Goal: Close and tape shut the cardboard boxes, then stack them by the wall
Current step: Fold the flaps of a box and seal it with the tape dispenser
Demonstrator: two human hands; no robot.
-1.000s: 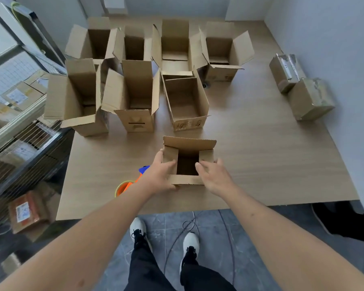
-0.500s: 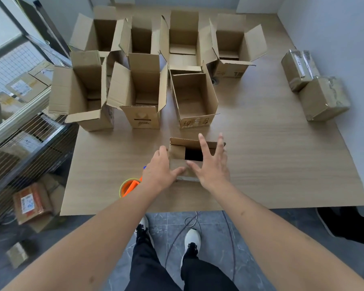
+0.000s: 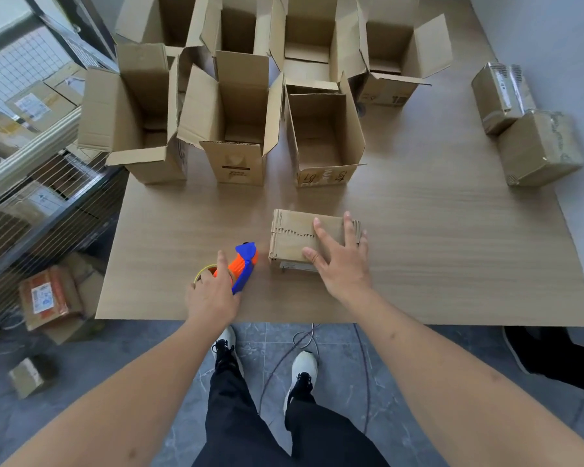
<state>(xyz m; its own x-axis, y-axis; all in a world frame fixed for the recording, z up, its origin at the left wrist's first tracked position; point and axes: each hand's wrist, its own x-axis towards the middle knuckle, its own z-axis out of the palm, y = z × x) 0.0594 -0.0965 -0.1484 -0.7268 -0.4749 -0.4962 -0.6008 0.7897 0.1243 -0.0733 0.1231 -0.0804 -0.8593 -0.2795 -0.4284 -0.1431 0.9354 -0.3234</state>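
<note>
Wire rack (image 3: pixel 31 183) far L, off the bench edge, holding labelled parcels. Bench (image 3: pixel 435 264) is wood-grain. Open boxes (image 3: pixel 230 129) w/ flaps up crowd the far L and centre of the bench, in two rows.

L hand (image 3: pixel 213 294) near front edge, on the tape dispenser (image 3: pixel 241 266) (blue/orange, yellow-rimmed roll); fingers reach over the roll. Cannot tell if the grip has closed.

Small box (image 3: pixel 300 239) just R of dispenser, near front-centre of bench, flaps folded down; seam looks ragged, no tape visible on it.

R hand (image 3: pixel 343 261) lies flat on the box's R half, fingers (image 3: pixel 351 229) straight and spread wide, pressing flaps down.

Two taped boxes (image 3: pixel 526 126) far R, touching each other, against the wall (image 3: pixel 553 35).
</note>
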